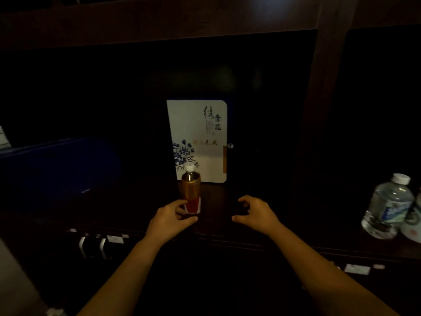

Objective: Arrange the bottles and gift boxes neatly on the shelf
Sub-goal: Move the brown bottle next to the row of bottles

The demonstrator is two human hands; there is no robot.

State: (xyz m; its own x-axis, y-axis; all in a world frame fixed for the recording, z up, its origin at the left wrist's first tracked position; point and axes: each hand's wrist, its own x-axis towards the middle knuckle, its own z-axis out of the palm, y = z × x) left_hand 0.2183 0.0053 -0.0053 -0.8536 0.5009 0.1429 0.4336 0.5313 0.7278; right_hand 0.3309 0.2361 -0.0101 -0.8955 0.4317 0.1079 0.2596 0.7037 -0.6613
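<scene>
- Dark wooden shelf (pixel 227 201) holds an upright white gift box (pixel 200 137) (blue flower print).
- Left hand (pixel 169 218) seemingly pinches the tea bottle (pixel 191 192) base, just before the box.
- Right hand (pixel 255 213) spread, empty.

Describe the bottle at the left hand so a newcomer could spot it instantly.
Find the white gift box standing upright at the back of the dark shelf. Directly before it stands the tea bottle, its base at the left hand. Unlike the clear water bottle far right, it wears a gold-and-red label.
</scene>
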